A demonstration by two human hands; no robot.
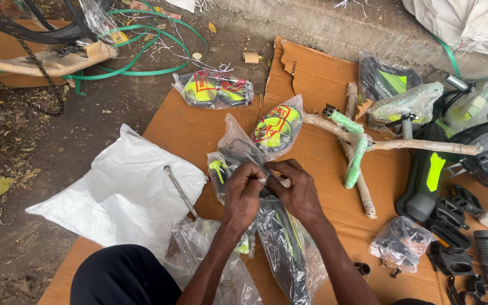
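From my head camera, I see my left hand (243,192) and my right hand (299,189) close together over the cardboard sheet (323,186), both with fingers pinched on the top of a clear plastic bag (280,237) with black and yellow-green parts inside. The bag lies along the cardboard between my forearms. A metal wrench (180,192) rests on a white bag (122,195) just left of my hands, and paper-wrapped tubes (362,169) lie to the right.
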